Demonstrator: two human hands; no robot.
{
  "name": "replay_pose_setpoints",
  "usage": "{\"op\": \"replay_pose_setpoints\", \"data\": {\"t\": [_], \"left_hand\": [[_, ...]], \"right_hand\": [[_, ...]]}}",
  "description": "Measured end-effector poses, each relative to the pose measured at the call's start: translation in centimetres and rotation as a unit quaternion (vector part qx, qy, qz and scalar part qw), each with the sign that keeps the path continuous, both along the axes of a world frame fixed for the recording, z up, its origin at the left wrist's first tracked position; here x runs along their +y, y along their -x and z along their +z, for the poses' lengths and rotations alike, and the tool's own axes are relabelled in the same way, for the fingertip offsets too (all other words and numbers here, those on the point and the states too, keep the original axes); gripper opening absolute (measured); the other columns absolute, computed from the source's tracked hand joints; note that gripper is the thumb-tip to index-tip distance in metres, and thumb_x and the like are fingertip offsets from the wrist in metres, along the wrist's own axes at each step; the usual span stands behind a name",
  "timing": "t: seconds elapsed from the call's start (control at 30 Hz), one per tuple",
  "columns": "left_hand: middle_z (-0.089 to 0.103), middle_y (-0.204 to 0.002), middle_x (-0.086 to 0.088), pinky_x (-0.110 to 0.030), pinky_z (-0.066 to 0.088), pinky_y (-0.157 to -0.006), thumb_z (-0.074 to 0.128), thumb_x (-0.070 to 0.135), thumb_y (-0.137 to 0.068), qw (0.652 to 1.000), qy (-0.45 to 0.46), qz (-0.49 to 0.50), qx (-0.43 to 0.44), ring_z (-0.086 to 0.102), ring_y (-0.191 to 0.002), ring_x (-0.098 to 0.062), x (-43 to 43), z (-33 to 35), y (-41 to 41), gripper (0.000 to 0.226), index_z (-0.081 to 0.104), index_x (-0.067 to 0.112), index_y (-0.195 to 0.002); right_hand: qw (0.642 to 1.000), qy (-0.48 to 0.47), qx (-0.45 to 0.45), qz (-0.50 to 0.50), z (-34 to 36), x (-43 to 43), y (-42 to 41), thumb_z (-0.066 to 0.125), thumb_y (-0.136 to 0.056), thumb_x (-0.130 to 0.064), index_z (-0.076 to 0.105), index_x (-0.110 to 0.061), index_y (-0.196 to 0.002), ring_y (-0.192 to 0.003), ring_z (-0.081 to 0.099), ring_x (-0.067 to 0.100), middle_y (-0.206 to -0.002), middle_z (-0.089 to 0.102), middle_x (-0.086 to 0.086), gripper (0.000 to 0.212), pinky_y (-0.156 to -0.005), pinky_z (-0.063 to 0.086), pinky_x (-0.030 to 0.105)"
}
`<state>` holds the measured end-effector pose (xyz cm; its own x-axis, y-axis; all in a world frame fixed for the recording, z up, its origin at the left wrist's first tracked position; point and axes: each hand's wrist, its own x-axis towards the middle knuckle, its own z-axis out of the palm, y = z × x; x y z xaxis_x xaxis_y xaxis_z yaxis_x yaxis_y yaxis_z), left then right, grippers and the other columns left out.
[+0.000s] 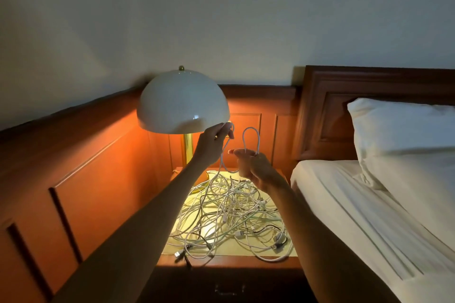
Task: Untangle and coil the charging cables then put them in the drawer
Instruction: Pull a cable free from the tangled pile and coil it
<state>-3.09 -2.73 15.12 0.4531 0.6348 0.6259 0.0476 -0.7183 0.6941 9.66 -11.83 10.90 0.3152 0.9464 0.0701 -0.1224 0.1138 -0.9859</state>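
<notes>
While both hands hold it up in the air, one white cable (250, 128) hangs over the table (234, 252). The left hand (214, 140) is up by the rim of the lamp (183, 103), and its fingers (227, 130) pinch the cable there. From that pinch the cable drops down and runs into the big pile of cables (231, 214) below. The right hand (256, 167) is a bit lower and to the right. Its fingers (237, 152) are curled around the cable, and a tall loop of it stands up above them.

The pile is a messy knot of white cables with a few dark ones mixed in. It lies in the middle of the table and covers most of the top. Some plugs stick out at the near edge.

Below the near edge is the dark front of the drawer (229, 288). It is too dark to tell what is inside.

The lamp is lit and stands at the far left of the table. On the right is a bed (344, 204) with a white pillow (403, 140).
</notes>
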Motion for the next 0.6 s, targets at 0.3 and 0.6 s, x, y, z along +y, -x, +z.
{"op": "replay_pose_setpoints", "data": {"t": [0.3,0.6], "left_hand": [[0.061,-0.064,0.019,-0.031,0.053,-0.06,0.044,0.04,-0.105,0.999,0.028,0.007,-0.026,0.053,-0.054,-0.002,-1.2,0.3,-0.4,0.04,0.07,0.017,-0.084],[0.048,-0.145,-0.01,-0.029,0.049,-0.089,0.064,0.049,-0.09,0.906,0.156,-0.034,0.393,0.06,-0.114,-0.019,-0.2,-8.1,2.9,0.069,0.036,0.032,-0.15]], "right_hand": [[0.998,0.01,-0.066,-0.013,-1.4,0.8,2.0,0.076,-0.087,-0.026,0.073,-0.005,-0.103,-0.051,0.035,0.009,-0.058,0.047,-0.006,0.027,-0.05,0.034,0.023],[0.995,-0.065,-0.002,-0.081,2.3,0.3,-0.5,0.059,-0.099,-0.021,0.063,-0.012,-0.089,-0.05,0.035,0.01,-0.064,0.047,0.002,0.015,-0.048,0.028,0.025]]}}
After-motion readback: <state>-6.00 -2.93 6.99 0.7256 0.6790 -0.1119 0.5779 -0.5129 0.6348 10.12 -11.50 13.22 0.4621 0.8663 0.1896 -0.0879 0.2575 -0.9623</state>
